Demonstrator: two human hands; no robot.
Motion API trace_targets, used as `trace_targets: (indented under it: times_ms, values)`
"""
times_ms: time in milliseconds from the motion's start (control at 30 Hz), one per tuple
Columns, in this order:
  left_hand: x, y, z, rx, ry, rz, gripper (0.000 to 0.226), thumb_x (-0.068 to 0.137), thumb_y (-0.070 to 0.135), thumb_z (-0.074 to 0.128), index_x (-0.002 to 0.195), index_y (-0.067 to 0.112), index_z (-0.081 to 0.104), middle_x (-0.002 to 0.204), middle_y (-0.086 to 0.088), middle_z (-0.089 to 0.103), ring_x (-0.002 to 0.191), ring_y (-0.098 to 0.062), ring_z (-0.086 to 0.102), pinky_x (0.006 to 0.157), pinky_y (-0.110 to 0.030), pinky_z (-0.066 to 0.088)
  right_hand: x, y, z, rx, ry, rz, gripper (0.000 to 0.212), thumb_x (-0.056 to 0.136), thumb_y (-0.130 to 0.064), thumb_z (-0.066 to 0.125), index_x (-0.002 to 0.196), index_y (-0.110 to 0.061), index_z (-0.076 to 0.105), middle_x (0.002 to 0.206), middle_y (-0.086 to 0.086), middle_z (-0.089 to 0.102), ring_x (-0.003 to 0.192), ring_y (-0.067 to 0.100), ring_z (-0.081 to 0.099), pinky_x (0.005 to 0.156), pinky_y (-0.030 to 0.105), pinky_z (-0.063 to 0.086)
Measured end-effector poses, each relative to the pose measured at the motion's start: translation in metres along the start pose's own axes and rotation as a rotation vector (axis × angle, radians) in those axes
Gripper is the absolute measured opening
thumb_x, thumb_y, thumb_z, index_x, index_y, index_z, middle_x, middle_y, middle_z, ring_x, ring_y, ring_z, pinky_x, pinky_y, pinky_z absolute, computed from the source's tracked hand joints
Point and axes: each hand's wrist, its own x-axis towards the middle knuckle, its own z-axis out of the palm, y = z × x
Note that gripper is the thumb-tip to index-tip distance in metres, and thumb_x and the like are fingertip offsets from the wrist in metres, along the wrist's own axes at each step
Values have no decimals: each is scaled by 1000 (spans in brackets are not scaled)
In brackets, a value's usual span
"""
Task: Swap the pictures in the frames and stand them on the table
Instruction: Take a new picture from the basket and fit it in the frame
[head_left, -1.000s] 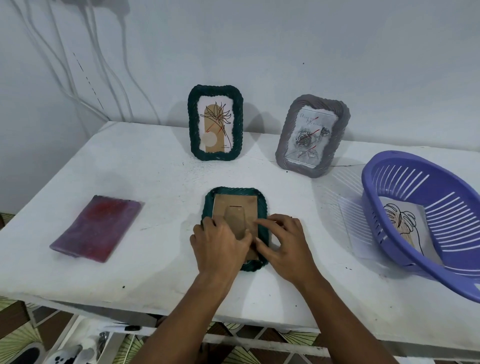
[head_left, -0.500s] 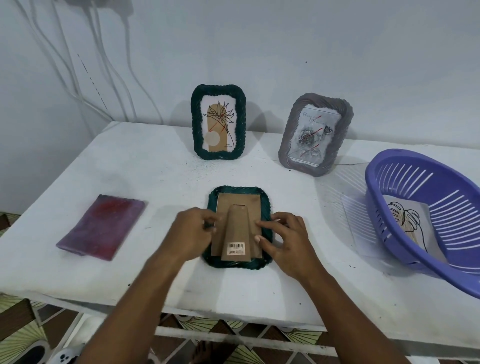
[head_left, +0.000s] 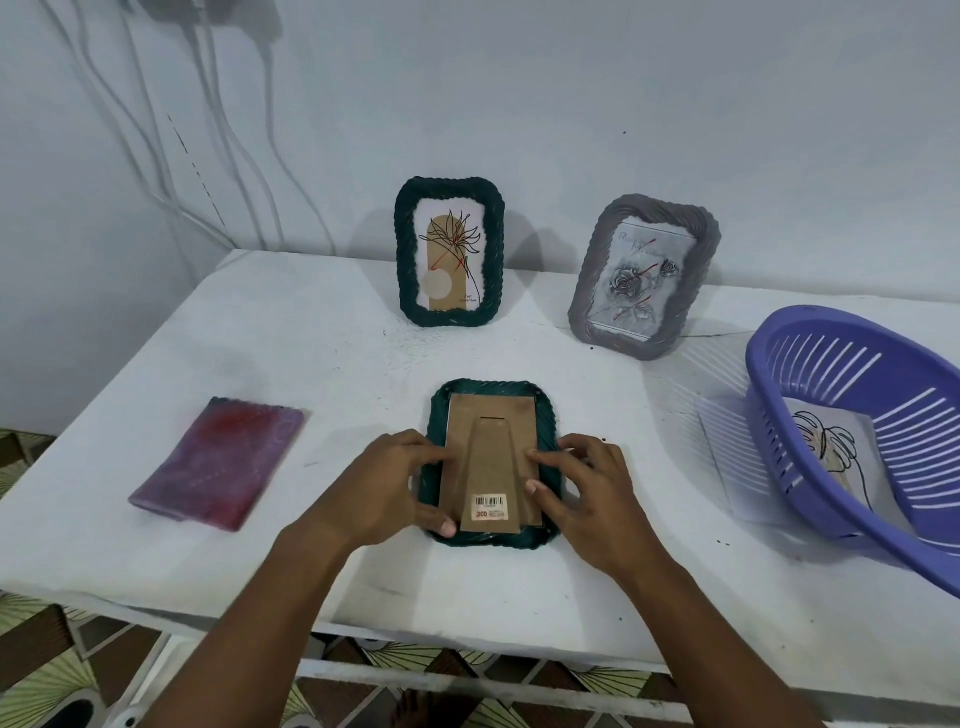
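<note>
A dark green frame (head_left: 492, 395) lies face down in the middle of the white table (head_left: 291, 364), its brown cardboard back (head_left: 493, 457) with a barcode sticker facing up. My left hand (head_left: 384, 488) grips the frame's left edge, thumb at the lower corner of the back. My right hand (head_left: 592, 493) presses its fingertips on the right side of the back. Behind, a second green frame (head_left: 450, 257) with a plant drawing stands upright. To its right a grey frame (head_left: 643, 275) with a rose picture leans against the wall.
A purple slotted basket (head_left: 810, 364) at the right holds a loose leaf drawing (head_left: 826, 452). A reddish-purple flat sheet (head_left: 218, 462) lies at the left. Cables (head_left: 156, 130) hang down the wall at the back left. The table's front edge is close to me.
My left hand has moved from on top of the cardboard back to the frame's left side, uncovering the stand flap and barcode sticker. My right hand stays on the right side.
</note>
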Motion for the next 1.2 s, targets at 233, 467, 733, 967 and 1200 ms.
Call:
trace_targets:
  times_ms: [233, 467, 733, 967, 1200]
  values:
    - [5, 1, 0, 2, 14, 11, 74, 59, 32, 88, 125, 14, 60, 111, 3, 56, 89, -11, 52, 73, -15, 42, 1, -3, -2, -31, -22, 0, 35, 88, -41, 62, 122, -33, 60, 127, -8, 45, 117, 6, 30, 102, 27, 33]
    - [12, 2, 4, 77, 31, -22, 64, 61, 27, 87, 120, 15, 65, 100, 7, 51, 84, -10, 48, 64, -11, 33, 0, -7, -7, -14, -141, 58, 50, 81, -50, 66, 127, -37, 52, 135, -12, 36, 126, 7, 24, 107, 27, 28]
    - [16, 6, 0, 150, -4, -12, 51, 68, 24, 83, 116, 14, 67, 106, 3, 53, 89, -12, 49, 74, -18, 36, 3, -16, -12, -123, -181, 45, 50, 85, -49, 62, 130, -30, 52, 138, -6, 36, 124, 13, 29, 106, 31, 33]
    - [26, 6, -8, 72, 113, 2, 14, 83, 22, 71, 96, 18, 74, 100, 4, 56, 87, -12, 53, 70, -14, 37, 15, -26, -19, -159, -165, 76, 28, 94, -37, 53, 118, -26, 62, 139, -2, 36, 123, 17, 34, 99, 29, 38]
    - [59, 7, -4, 53, 294, -65, 30, 87, 32, 65, 114, 19, 64, 113, -4, 50, 110, -22, 47, 89, -26, 41, 43, -43, -17, -252, -158, 179, 22, 88, -41, 61, 98, -21, 62, 110, -3, 52, 110, 19, 41, 83, 29, 41]
